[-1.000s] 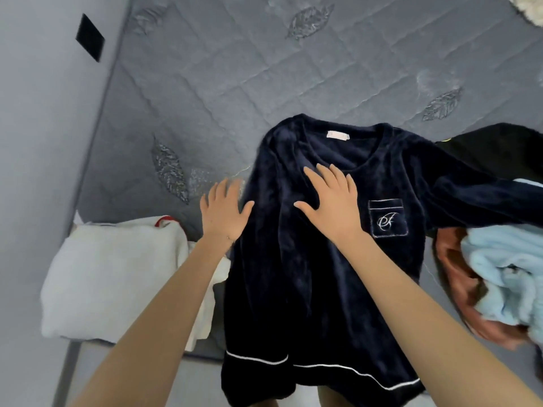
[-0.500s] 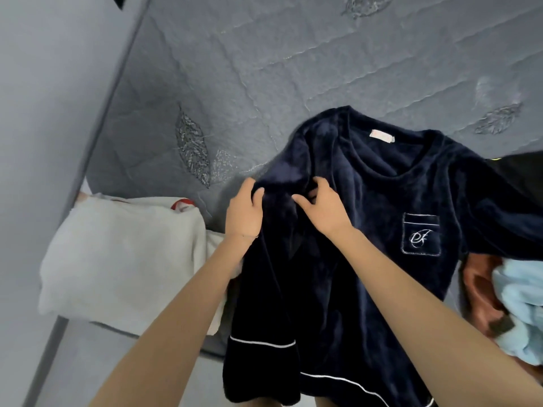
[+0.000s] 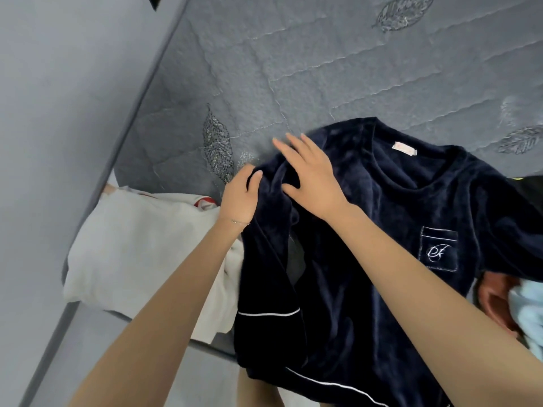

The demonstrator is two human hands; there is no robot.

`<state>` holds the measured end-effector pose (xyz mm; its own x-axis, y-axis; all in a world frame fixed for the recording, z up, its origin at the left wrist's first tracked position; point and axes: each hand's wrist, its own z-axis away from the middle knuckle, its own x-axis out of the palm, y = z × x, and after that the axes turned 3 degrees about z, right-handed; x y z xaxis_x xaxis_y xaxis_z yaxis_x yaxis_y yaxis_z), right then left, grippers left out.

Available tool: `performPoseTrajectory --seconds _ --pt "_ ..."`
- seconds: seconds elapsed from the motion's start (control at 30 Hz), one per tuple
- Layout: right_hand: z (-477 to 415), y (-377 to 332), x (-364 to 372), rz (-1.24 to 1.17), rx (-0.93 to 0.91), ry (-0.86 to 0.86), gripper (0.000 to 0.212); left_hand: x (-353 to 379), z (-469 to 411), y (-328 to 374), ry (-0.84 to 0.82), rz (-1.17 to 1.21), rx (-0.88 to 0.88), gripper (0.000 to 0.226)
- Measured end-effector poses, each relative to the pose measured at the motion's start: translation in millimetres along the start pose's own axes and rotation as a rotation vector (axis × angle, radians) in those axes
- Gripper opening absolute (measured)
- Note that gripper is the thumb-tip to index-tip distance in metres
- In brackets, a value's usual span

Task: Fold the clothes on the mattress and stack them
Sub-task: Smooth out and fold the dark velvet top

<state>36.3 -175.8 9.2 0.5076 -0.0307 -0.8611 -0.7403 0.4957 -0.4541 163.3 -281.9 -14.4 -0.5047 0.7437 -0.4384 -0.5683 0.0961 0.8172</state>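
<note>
A dark navy velvet top (image 3: 382,259) with white piping and a monogrammed chest pocket lies front-up on the grey quilted mattress (image 3: 293,69), its hem hanging over the near edge. My left hand (image 3: 239,196) grips the top's left sleeve near the shoulder, fingers curled round a fold of fabric. My right hand (image 3: 311,174) lies flat on the left shoulder, fingers straight and spread, pressing the cloth down. The sleeve (image 3: 264,289) runs down along the top's left side toward me.
A folded white garment (image 3: 141,248) with a red trim lies at the mattress's near left corner, by the grey wall (image 3: 58,113). At the right edge sit a rust-coloured garment (image 3: 496,304), a light blue fluffy one (image 3: 529,315) and a black one (image 3: 531,186).
Both hands lay flat on the top's chest; they moved up to its left shoulder. The left hand took hold of the sleeve and the right hand flattened out again beside it.
</note>
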Motion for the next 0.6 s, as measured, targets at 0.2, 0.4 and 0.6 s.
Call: performPoseTrajectory --seconds 0.2,0.4,0.6 --pt "-6.9 -5.9 6.3 0.016 0.041 -0.025 0.016 -6.9 18.4 -2.9 0.095 -0.013 0.043 0.022" --pt "2.7 -17.5 11.5 -0.078 0.138 0.184 0.014 -1.2 32.9 -10.7 0.036 -0.197 0.068 0.031" --pt "14.0 -15.2 7.8 -0.027 0.084 0.087 0.037 -8.1 32.7 -3.3 0.068 -0.063 0.079 0.008"
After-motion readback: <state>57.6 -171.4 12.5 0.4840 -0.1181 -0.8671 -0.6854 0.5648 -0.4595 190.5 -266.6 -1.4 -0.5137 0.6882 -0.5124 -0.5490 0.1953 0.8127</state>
